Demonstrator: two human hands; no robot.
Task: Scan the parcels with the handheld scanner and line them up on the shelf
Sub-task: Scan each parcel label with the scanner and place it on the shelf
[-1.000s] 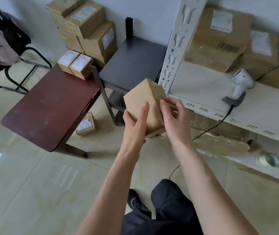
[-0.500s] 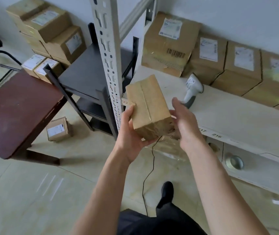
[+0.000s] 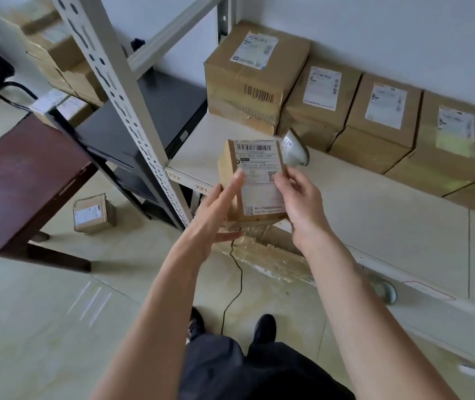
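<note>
left hand is cradling the parcel from below-left, fingers straight along its side | parcel is hovering at the shelf front, label up, likely for scanning | right hand is pinching its right edge | scanner is lying on the shelf just behind

I hold a parcel between my left hand and right hand, before the shelf. Behind it the scanner lies on the shelf, and a row of boxes stands along the wall behind that. To my left stands the desk, with a small box on the floor beside it.
</note>
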